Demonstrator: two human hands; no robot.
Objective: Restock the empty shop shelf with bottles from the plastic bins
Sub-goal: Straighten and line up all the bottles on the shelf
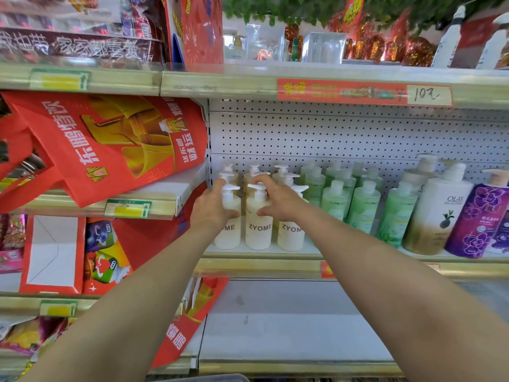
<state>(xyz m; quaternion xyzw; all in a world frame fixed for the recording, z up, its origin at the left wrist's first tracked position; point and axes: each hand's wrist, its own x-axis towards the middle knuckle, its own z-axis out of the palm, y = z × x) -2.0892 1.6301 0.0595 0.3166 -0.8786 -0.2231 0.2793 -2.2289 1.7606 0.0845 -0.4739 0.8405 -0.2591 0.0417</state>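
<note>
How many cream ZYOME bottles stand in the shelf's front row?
3: left bottle, held by the left hand; middle bottle, held by the right hand; right bottle, beside the green bottles. More stand behind, partly hidden.

ZYOME on cream bottles (259, 230); OLAY on white bottle (438, 210); 10 on tag (428, 95)
</note>
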